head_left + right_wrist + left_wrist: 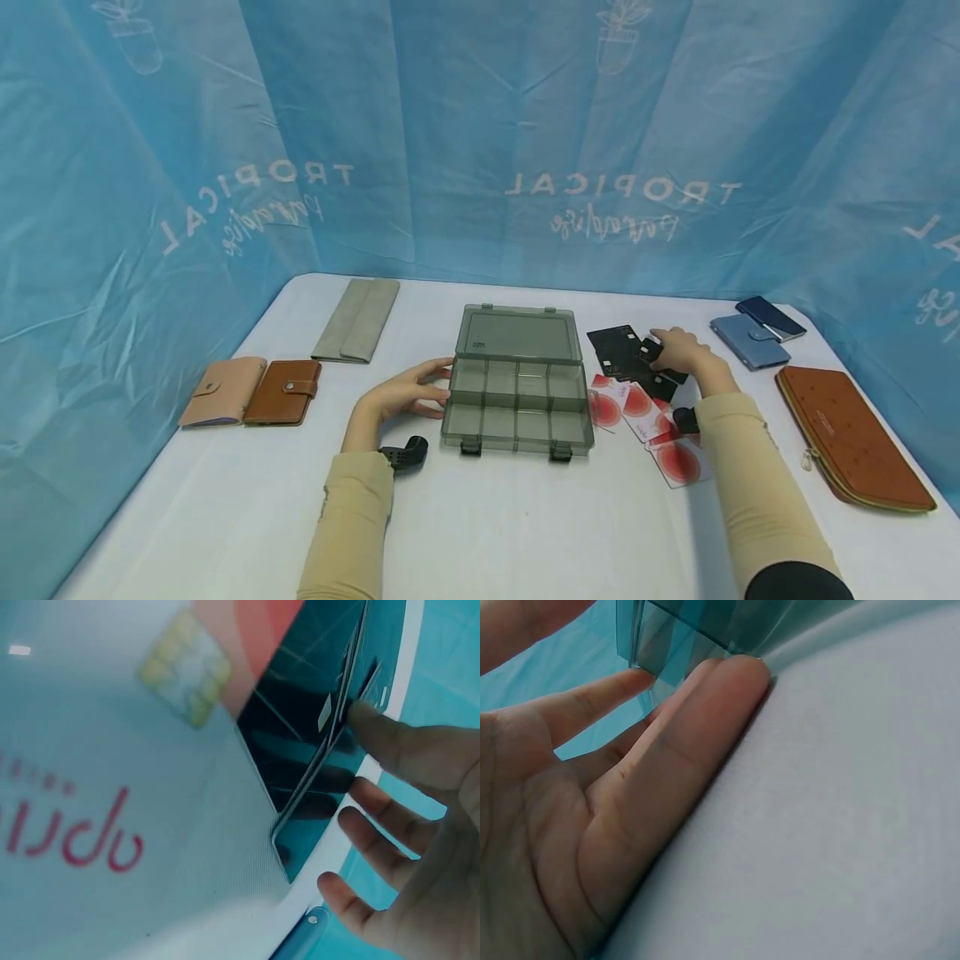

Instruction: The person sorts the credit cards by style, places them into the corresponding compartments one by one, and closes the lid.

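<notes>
A translucent grey-green divided box [487, 422] stands on the table with its lid [517, 333] raised at the back; its compartments hold nothing visible. My left hand [408, 390] touches the box's left side with extended fingers, seen also in the left wrist view. To the right of the box lie several black cards [615, 350], overlapping. Over them, my right hand [678, 350] pinches a black card [651, 348]; in the right wrist view the thumb presses a tilted card [370, 679], and the index finger is hidden. White cards with red circles [679, 462] overlap in front.
At left lie a grey-beige folded case [357, 320], a pink wallet [222, 390] and a brown wallet [282, 392]. At right are a blue wallet [750, 340], a dark navy wallet [769, 317] and a brown zip pouch [855, 437]. A blue curtain [465, 125] borders the table.
</notes>
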Action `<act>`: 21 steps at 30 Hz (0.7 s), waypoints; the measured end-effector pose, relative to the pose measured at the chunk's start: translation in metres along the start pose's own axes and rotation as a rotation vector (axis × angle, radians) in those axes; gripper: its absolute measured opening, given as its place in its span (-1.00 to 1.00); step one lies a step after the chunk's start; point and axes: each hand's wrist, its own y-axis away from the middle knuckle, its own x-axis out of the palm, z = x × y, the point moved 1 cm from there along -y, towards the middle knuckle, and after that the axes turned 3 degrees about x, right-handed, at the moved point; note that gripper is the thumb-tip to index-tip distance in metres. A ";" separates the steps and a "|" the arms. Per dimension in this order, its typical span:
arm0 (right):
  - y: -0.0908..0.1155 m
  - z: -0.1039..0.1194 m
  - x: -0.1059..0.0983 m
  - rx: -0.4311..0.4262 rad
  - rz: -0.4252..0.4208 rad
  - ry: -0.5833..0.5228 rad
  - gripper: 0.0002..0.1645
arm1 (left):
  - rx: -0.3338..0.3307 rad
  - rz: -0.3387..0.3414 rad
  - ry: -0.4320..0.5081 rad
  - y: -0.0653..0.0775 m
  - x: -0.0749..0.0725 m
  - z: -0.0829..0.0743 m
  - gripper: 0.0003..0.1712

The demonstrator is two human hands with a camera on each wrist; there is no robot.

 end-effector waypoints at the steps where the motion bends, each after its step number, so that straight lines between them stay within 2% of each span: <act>1: -0.001 -0.001 0.000 0.001 -0.008 -0.006 -0.18 | 0.005 0.001 0.001 0.000 0.000 0.001 -0.12; 6: -0.004 -0.003 0.002 -0.024 -0.061 -0.067 -0.24 | 0.001 -0.002 0.001 0.000 0.000 0.001 -0.13; 11: -0.003 -0.003 0.001 -0.119 -0.088 -0.106 -0.34 | 0.011 0.014 -0.007 0.001 0.000 -0.001 -0.12; 14: 0.001 0.003 -0.002 -0.178 -0.093 -0.152 -0.42 | 0.014 0.012 -0.004 0.001 0.000 -0.002 -0.12; 17: 0.006 0.013 -0.007 -0.213 -0.108 -0.215 -0.38 | 0.009 0.007 0.000 0.001 -0.001 -0.001 -0.13; 21: 0.011 0.027 -0.012 -0.258 -0.145 -0.256 -0.52 | 0.005 0.010 0.002 0.002 -0.001 0.001 -0.13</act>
